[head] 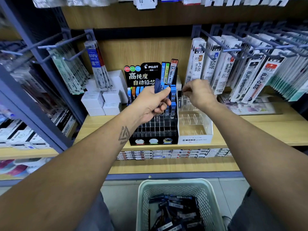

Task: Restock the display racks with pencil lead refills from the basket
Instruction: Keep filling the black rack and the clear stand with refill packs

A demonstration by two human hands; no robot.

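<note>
Head view shows the left hand (152, 101) gripping dark blue lead refill cases (158, 85) as ready stock above the black tiered Pilot rack (154, 129), while the right hand (198, 94), fingers curled and seemingly pinching something too blurred to tell, reaches the back of the clear Mono rack (194, 125) near the shelf's front edge, above the pale plastic basket (175, 184) of refills.

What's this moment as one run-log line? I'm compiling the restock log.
left hand: holds lead refills | right hand: at clear MONO rack, grip unclear | basket: stocked
</note>
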